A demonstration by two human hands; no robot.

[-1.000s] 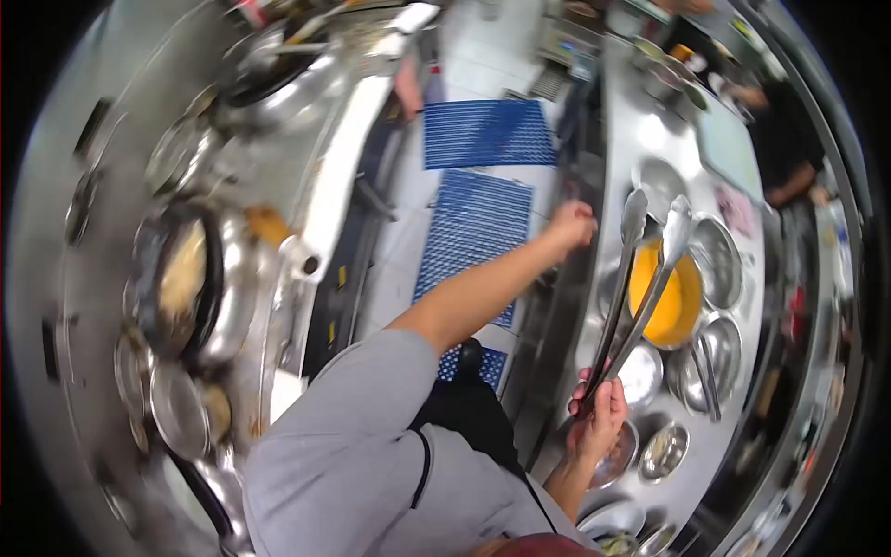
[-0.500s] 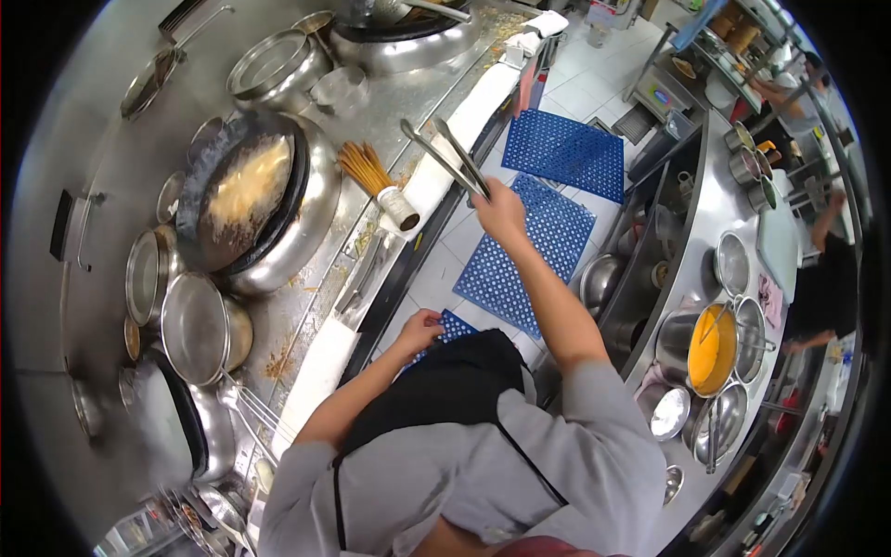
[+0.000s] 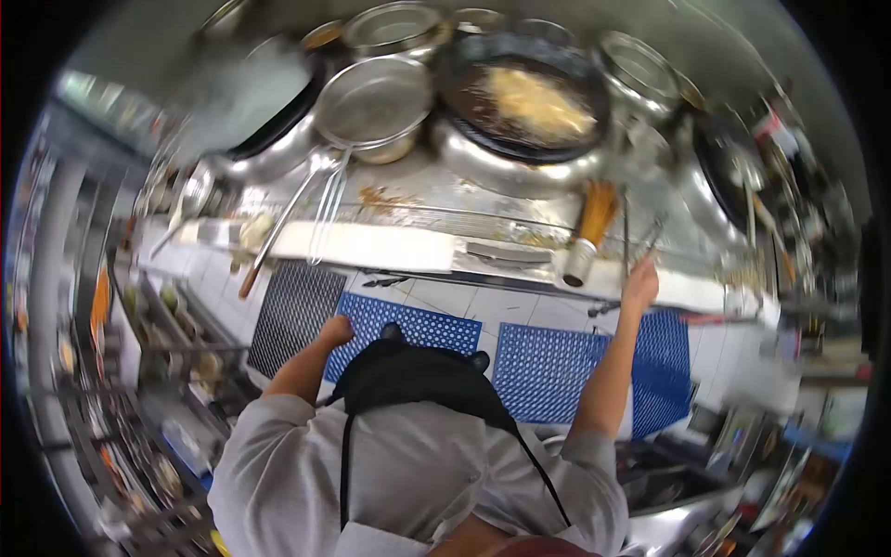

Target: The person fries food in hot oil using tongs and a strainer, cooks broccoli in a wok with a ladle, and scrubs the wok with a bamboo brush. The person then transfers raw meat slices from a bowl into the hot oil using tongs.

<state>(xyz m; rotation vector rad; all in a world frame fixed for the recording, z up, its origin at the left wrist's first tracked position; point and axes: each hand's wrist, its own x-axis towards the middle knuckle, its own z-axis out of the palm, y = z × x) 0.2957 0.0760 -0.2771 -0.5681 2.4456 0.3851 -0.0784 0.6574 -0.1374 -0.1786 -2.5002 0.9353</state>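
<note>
Steel counter (image 3: 464,206) carries a brush (image 3: 597,215), near which the right hand (image 3: 640,285) has its grip clamped on tongs (image 3: 655,232), while well left of it the left hand (image 3: 338,330) is curled together.

The tongs (image 3: 626,223) look like smooth metal, near a stiff brush (image 3: 599,209) of coarse, wood-like bristles, and the counter (image 3: 445,200) is steel with a dull sheen, stained in patches. A fine metal mesh fills the strainer (image 3: 376,97), the wok (image 3: 457,113) has a dark metal rim, and the ladle (image 3: 295,206) pairs a metal shaft with a brown, wood-like grip. Matt white cloth (image 3: 371,243) lines the front edge; the blue mat (image 3: 548,367) looks like perforated rubber or plastic, and the apron (image 3: 408,376) is matt black fabric.
</note>
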